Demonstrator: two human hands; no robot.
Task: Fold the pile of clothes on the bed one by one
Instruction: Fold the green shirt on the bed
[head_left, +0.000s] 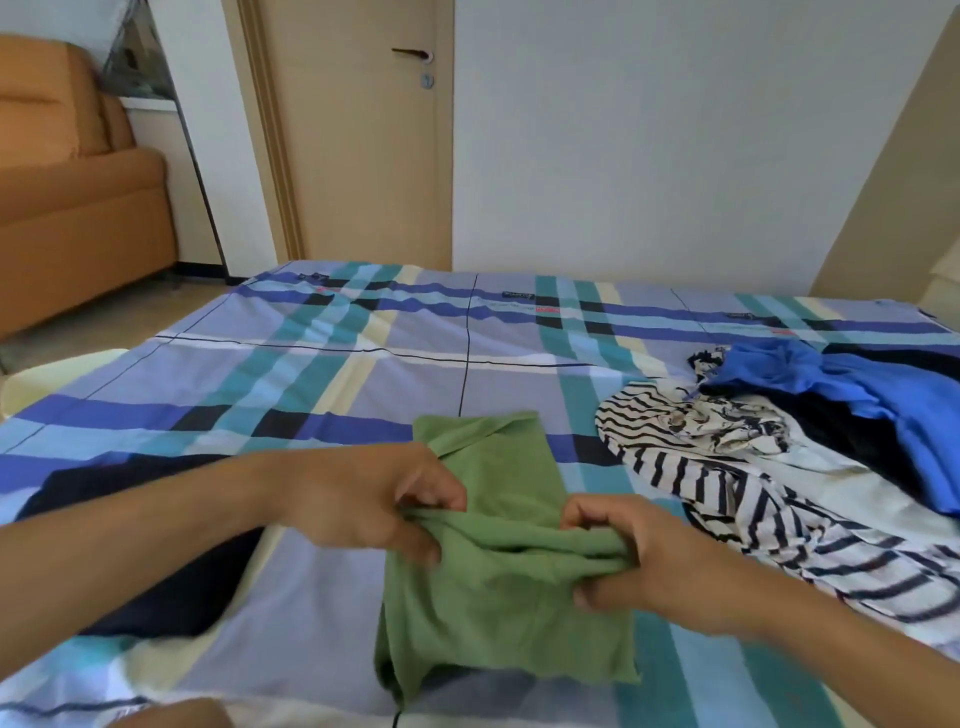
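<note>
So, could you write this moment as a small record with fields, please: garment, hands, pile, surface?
garment: green garment, middle bunched up
left: left hand grips the bunch's left end
right: right hand grips its right end
pile: striped garment, blue garment, unfolded, at the right
surface: checked bed cover

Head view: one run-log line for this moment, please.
left hand: grips green garment at its fold | right hand: grips same fold | pile: unfolded, to the right on bed
</note>
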